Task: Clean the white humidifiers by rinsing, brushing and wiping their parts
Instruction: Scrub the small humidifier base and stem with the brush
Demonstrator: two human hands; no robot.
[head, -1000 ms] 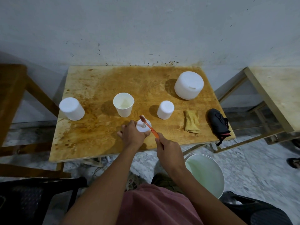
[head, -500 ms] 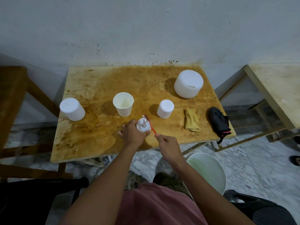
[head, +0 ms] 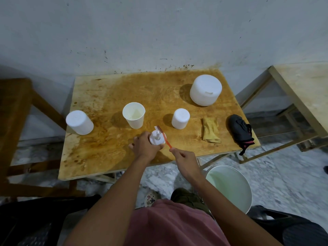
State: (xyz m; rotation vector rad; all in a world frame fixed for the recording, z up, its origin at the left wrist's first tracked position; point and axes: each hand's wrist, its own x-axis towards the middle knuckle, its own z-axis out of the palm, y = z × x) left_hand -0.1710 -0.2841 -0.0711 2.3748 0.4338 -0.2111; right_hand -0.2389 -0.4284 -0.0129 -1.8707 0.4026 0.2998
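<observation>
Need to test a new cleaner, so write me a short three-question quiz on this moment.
1. What does the right hand hold? A) a sponge B) the orange toothbrush C) a spray bottle
2. True or false: the left hand grips a small white part while the white bucket stands on the floor.
3. What stands between the paper cup and the yellow cloth?
Key: 1 B; 2 true; 3 the small white cylinder.
</observation>
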